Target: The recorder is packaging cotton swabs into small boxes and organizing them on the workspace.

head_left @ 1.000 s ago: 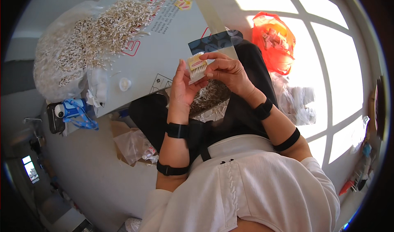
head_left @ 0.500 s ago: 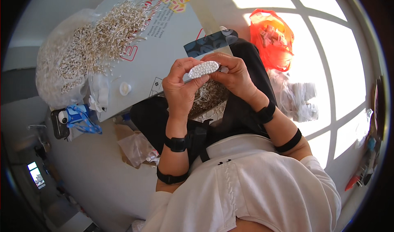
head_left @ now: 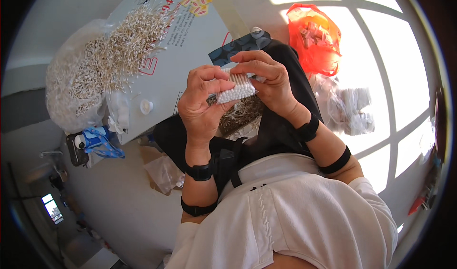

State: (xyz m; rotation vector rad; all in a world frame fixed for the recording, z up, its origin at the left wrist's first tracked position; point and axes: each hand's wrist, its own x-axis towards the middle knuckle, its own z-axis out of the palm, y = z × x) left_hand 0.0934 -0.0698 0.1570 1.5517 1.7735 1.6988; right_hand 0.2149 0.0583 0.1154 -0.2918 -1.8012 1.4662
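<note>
left: swab heap (head_left: 121,54) blocks; right: orange bag (head_left: 314,38) crowds; between: bare board (head_left: 190,45) open

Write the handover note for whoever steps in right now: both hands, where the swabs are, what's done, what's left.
Left hand and right hand: both grip one bundle of cotton swabs, white tips toward the camera, held above the lap.
Loose swabs lie heaped on the grey board, more in the clear bag at left.
Orange bag at right holds small packs.
Done: one bundle gathered.
Left: the heap remains loose.
</note>
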